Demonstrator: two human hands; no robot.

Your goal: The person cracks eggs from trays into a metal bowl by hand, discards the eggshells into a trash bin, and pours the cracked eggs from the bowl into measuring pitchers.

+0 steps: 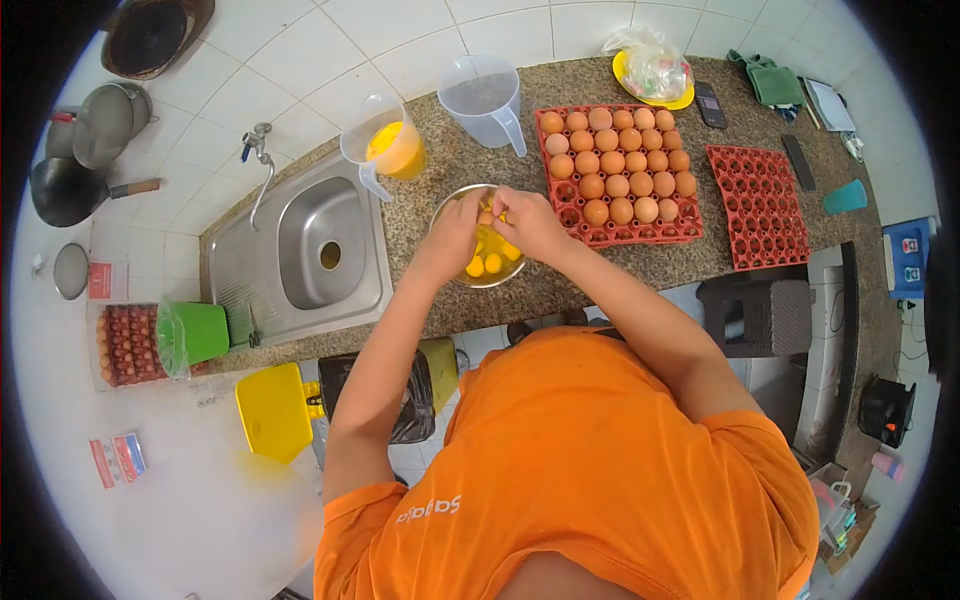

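Egg (487, 217) pinched by curled left hand (458, 232) and right hand (533, 224), over bowl (488, 284), near counter's (590, 278) front edge

Twenty-seven brown eggs (617, 185) show in the loaded red egg tray (572, 216); a second red tray (757, 207) lies on the bench (450, 308); one metal bowl (485, 286) contains at least three yolks (493, 263), the full number hidden; there are two plastic jugs (484, 100), one sink (316, 245), one faucet (257, 140), one phone (710, 106), one yellow plate (682, 103) and one teal cup (846, 198).
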